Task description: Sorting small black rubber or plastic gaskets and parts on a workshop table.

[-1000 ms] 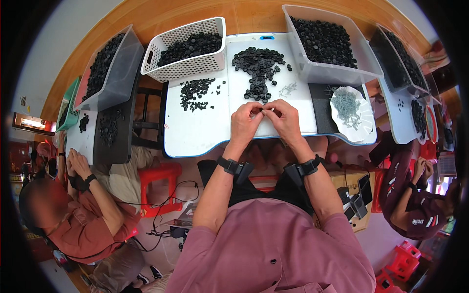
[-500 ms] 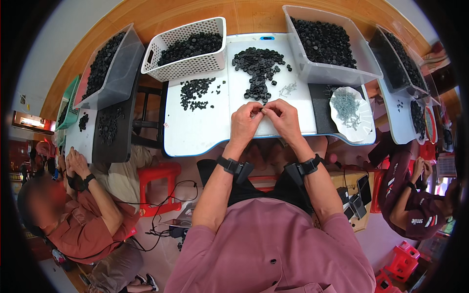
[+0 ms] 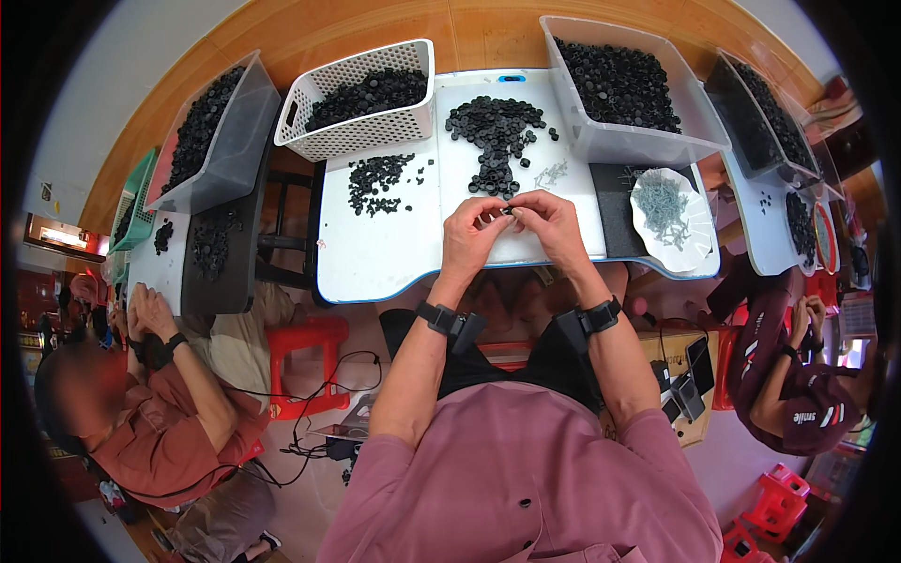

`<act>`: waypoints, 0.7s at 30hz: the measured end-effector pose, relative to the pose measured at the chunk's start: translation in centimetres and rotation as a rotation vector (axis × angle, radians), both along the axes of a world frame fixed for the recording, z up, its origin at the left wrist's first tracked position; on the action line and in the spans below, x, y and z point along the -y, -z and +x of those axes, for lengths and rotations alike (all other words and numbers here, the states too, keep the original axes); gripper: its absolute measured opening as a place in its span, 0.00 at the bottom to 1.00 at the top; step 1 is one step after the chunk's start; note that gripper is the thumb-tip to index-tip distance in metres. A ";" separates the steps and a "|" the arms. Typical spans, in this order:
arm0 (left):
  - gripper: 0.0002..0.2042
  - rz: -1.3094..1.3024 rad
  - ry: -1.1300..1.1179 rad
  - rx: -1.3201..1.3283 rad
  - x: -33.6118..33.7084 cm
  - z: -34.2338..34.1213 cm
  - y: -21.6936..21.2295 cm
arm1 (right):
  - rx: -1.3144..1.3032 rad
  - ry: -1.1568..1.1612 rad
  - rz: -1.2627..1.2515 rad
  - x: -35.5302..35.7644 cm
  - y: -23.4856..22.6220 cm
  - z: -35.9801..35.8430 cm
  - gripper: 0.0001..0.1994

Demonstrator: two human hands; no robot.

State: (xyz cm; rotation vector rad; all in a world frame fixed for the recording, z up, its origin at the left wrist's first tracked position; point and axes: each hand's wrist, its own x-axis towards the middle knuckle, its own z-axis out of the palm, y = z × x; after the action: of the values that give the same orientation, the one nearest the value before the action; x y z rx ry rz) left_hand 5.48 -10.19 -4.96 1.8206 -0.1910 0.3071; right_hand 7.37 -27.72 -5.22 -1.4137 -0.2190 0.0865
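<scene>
Above the near edge of the white table [image 3: 375, 249], my left hand [image 3: 467, 235] and my right hand [image 3: 556, 230] meet, thumbs and forefingers pinched together. Between their fingertips is a small black part [image 3: 508, 211], mostly covered, so its exact kind is unclear. Just beyond the fingers lies a heap of small black round caps [image 3: 497, 131]. To the right of the heap are several loose thin grey screws [image 3: 552, 174]. Smaller black pieces [image 3: 375, 183] are scattered to the left.
A white perforated basket [image 3: 361, 141] and a clear bin [image 3: 648, 145], both full of black parts, stand along the back. At right, a white scalloped plate [image 3: 696, 246] holds grey screws [image 3: 663, 206]. Co-workers sit left [image 3: 174, 413] and right [image 3: 798, 385]. Red stools [image 3: 310, 361] stand nearby.
My fingers have shifted slightly around the small black part, and more of it shows between the fingertips. Both hands stay in nearly the same place.
</scene>
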 end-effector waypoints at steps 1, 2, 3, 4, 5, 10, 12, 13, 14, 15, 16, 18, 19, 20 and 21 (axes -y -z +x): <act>0.10 0.000 0.016 -0.006 0.0 0.0 0.0 | -0.016 -0.018 0.022 0.1 0.0 0.0 0.08; 0.10 -0.001 0.017 -0.006 0.0 0.0 0.0 | -0.016 -0.017 0.021 0.1 0.0 0.0 0.08; 0.11 0.010 0.022 -0.009 0.1 0.0 -0.1 | -0.010 -0.006 0.015 0.2 0.1 0.0 0.09; 0.13 0.020 0.027 -0.012 0.1 0.0 -0.1 | -0.005 0.006 0.009 0.2 0.1 0.0 0.09; 0.13 0.021 0.027 -0.011 0.2 0.0 -0.2 | -0.004 0.007 0.010 0.4 0.1 0.0 0.09; 0.17 0.384 -0.073 0.216 0.9 0.3 -0.1 | 0.018 0.192 0.103 0.6 0.5 0.0 0.09; 0.16 0.396 -0.089 0.194 1.2 0.3 0.1 | 0.031 0.198 0.084 0.5 0.6 -0.1 0.09; 0.15 0.409 -0.107 0.171 1.3 0.3 0.2 | 0.042 0.202 0.064 0.5 0.7 -0.1 0.09; 0.15 0.409 -0.104 0.171 1.3 0.5 0.3 | 0.042 0.204 0.064 0.4 0.8 -0.1 0.09; 0.15 0.414 -0.105 0.162 1.2 0.6 0.4 | 0.050 0.202 0.040 0.2 0.8 -0.1 0.09; 0.15 0.419 -0.105 0.152 1.1 0.7 0.5 | 0.057 0.199 0.017 0.2 0.9 -0.1 0.09; 0.14 0.436 -0.103 0.161 1.1 0.8 0.7 | 0.073 0.213 -0.007 0.1 0.9 -0.2 0.08; 0.14 0.453 -0.102 0.171 1.1 0.8 0.6 | 0.089 0.228 -0.031 0.1 0.9 -0.2 0.08; 0.14 0.453 -0.101 0.171 1.1 0.7 0.6 | 0.088 0.228 -0.031 0.1 1.0 -0.2 0.08; 0.14 0.383 -0.112 0.151 1.1 0.5 0.6 | 0.104 0.241 -0.069 0.0 0.9 -0.3 0.08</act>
State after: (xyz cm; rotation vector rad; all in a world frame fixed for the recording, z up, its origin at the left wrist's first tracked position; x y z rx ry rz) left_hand 5.96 -11.31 -5.58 2.1922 -0.2681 0.5151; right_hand 7.04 -27.72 -6.16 -1.5046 -0.1310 -0.1795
